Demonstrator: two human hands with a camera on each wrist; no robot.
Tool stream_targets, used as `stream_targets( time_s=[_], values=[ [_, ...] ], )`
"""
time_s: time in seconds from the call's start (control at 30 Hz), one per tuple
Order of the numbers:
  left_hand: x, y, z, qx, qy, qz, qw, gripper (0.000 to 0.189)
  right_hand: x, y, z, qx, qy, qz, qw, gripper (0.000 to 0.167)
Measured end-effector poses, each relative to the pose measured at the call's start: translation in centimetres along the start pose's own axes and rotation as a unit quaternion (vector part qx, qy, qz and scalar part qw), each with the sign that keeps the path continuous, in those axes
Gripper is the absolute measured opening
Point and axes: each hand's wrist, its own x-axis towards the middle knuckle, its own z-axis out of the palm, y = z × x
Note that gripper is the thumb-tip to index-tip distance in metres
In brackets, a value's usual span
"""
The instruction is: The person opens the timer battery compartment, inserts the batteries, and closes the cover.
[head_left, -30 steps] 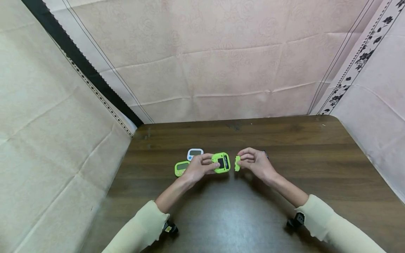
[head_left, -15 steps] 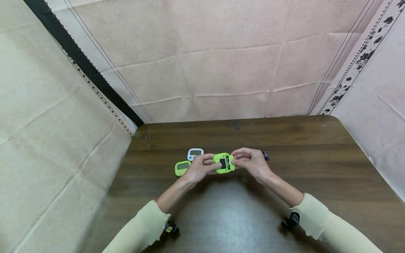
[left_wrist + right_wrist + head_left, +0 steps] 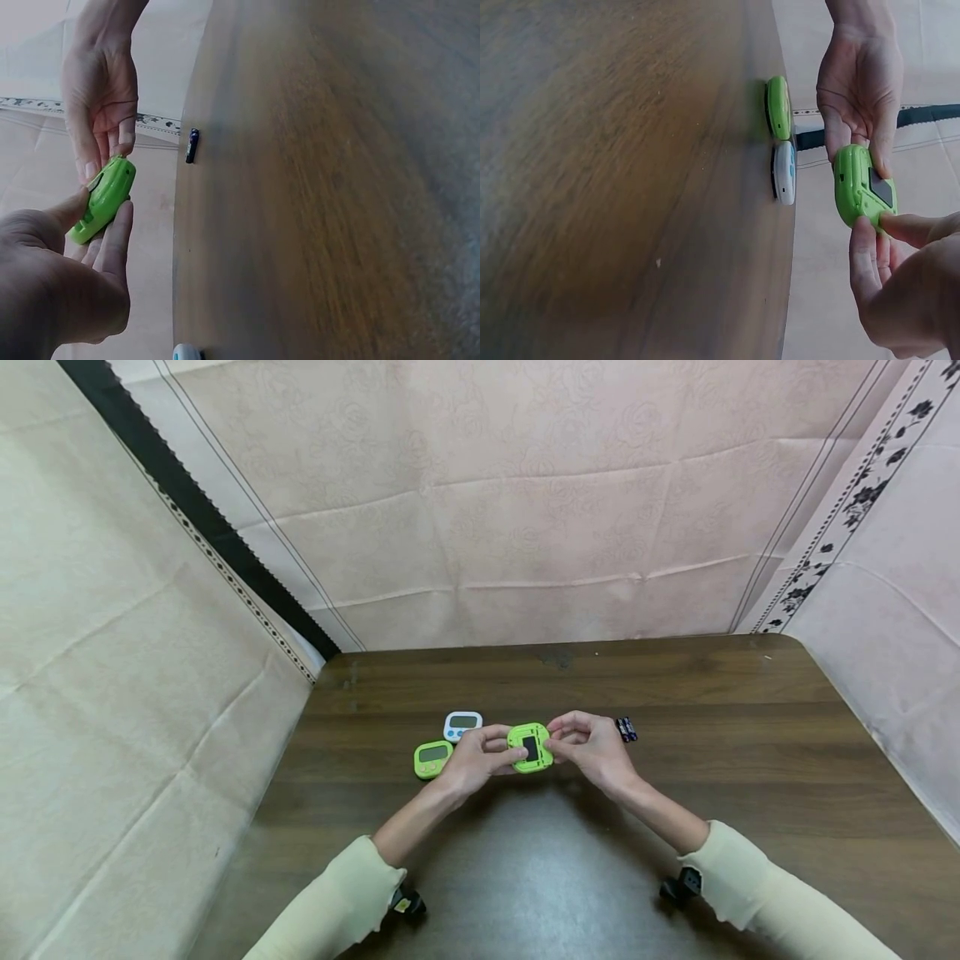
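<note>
My left hand [image 3: 474, 758] holds a green digital timer [image 3: 529, 748] above the table, its back with a dark rectangle turned up. The thumb lies on the back, with fingers underneath. From the other side my right hand [image 3: 594, 748] pinches the timer's end where the green battery cover [image 3: 545, 746] sits over the battery slot. In the left wrist view both hands meet at the timer [image 3: 106, 196]. The right wrist view shows thumb and fingertips at the end of the timer [image 3: 855, 184]. Whether the cover is fully seated is too small to tell.
A second green timer [image 3: 432, 760] and a white timer [image 3: 462, 725] lie face up on the wooden table [image 3: 555, 877], left of the hands. Dark batteries [image 3: 626, 729] lie just beyond the right hand. Pale cloth [image 3: 525, 527] hangs behind the table.
My right hand has moved left, bringing the battery cover onto the held timer, and the open battery slot is now covered. The left hand has shifted slightly right.
</note>
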Motion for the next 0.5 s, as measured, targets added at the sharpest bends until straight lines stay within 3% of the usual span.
stream_targets(
  time_s=[0.27,0.37,0.5],
  values=[
    [-0.3,0.0,0.0,0.001,0.003,0.012,0.9999,0.035,-0.1,-0.1,0.0,-0.003,-0.005,0.002,1.0,0.019],
    [-0.4,0.1,-0.1,-0.01,-0.008,0.016,0.9998,0.034,0.2,0.0,-0.8,0.039,-0.052,0.038,0.9972,0.027],
    [-0.6,0.4,-0.1,-0.011,-0.03,0.021,0.9993,0.033,0.9,0.5,-2.2,0.118,-0.142,0.109,0.9768,0.034]
  ],
)
